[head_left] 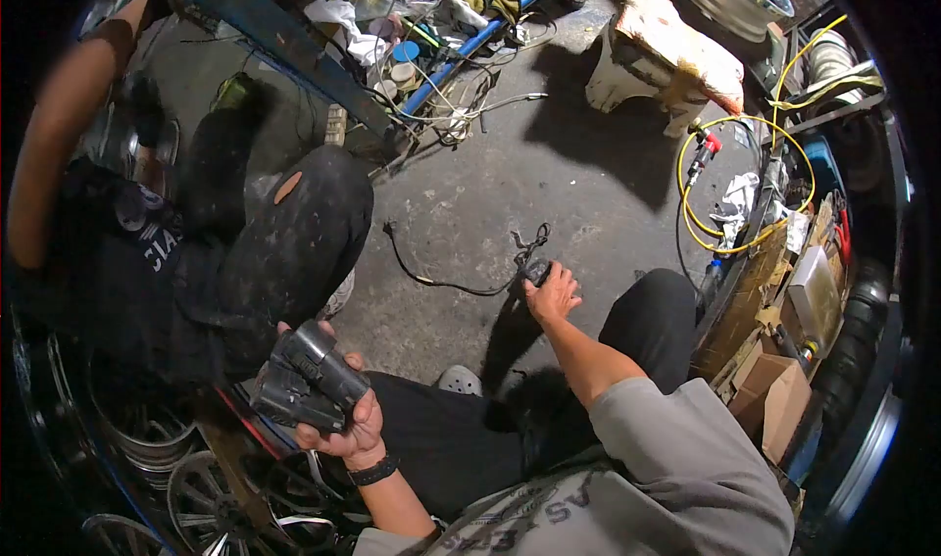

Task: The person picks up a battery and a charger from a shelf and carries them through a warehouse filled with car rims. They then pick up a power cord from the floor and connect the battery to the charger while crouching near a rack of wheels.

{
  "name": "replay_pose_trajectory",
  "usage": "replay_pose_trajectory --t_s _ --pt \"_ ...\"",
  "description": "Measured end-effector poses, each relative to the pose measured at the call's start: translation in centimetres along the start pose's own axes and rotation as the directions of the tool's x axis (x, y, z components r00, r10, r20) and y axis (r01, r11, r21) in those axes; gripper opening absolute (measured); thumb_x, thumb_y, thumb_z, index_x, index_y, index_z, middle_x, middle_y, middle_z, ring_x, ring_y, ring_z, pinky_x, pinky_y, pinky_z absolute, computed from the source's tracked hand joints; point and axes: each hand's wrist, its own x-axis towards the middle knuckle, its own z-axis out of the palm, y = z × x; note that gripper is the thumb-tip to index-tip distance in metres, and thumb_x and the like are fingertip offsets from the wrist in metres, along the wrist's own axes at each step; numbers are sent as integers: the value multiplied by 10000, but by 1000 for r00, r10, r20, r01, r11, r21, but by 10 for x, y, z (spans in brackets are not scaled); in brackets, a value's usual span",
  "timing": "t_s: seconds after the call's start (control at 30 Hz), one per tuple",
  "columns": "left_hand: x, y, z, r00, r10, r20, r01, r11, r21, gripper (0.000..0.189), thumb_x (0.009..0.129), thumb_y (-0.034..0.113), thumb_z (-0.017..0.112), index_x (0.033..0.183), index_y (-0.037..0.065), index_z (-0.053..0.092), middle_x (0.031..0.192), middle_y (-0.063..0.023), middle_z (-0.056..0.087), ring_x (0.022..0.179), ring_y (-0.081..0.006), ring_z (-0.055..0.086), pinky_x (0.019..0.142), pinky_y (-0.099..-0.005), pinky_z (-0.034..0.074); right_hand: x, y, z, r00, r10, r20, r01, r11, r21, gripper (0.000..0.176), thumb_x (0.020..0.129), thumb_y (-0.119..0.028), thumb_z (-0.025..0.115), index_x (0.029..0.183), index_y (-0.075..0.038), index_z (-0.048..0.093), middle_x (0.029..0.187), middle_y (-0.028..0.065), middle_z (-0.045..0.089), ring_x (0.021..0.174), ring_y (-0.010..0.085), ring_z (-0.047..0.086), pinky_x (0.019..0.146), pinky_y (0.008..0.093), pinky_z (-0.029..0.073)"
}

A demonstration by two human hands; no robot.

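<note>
My left hand (355, 425) is closed round a pair of chunky black plastic blocks (316, 368), held together above my left thigh; I cannot tell their exact kind. A dark wristband (374, 471) circles that wrist. Out in front, my right hand (555, 293) reaches low toward the concrete floor, its fingers wrapped over a small dark block (536, 271). A black cable (443, 284) runs left from this block and curves up to a loose end, while a tangled loop (532, 240) of it lies just beyond my fingers.
A person in dark torn trousers (294, 233) sits close on my left. Alloy wheels (201, 497) lie at lower left. Ahead stands a padded white stool (676, 51). A yellow air hose (683, 198) coils at right, near a cardboard box (774, 394). Cluttered shelving (431, 96) fills the back.
</note>
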Motion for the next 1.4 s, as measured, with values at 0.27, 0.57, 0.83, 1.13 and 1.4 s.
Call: replay_pose_trajectory --t_s 0.27,0.57,0.83,1.13,1.4 --pt "1 0 2 1000 -10 29 12 999 -51 1178 697 116 831 1572 291 62 1538 -184 230 1204 -435 476 662 -403 643 -4 4 9 982 -135 -136 172 933 317 704 745 -368 800 1288 -51 483 1240 153 559 1186 353 526 978 488 421" --pt "7 1 5 999 13 33 -11 998 -54 1184 679 97 837 1570 295 83 1509 -229 293 1183 -452 500 655 -427 650 -19 -81 -57 870 -414 -269 470 530 705 658 760 -265 815 1243 7 459 1112 179 628 1030 293 638 929 387 494" --pt "13 1 1 990 -59 129 78 986 -146 1169 671 55 830 1565 310 121 1495 -230 276 1205 -468 489 691 -473 638 -42 -116 -155 769 -616 -171 340 168 925 627 782 -168 779 1282 -21 431 1181 99 586 1073 187 598 951 349 480" --pt "26 -4 -6 958 -113 264 168 966 -196 1121 716 86 823 1567 259 115 1539 -229 232 1232 -438 455 722 -454 614 -58 -93 -207 763 -623 -170 421 280 863 666 729 -203 780 1307 -20 506 1165 108 552 1118 218 568 978 328 442" --pt "36 -8 -15 947 -146 287 208 958 -199 1083 749 114 807 1570 244 112 1549 -235 230 1245 -442 463 757 -468 592 -71 -90 -224 754 -552 -355 640 499 584 691 700 -247 838 1266 -6 525 1169 159 599 1081 270 610 950 350 472"
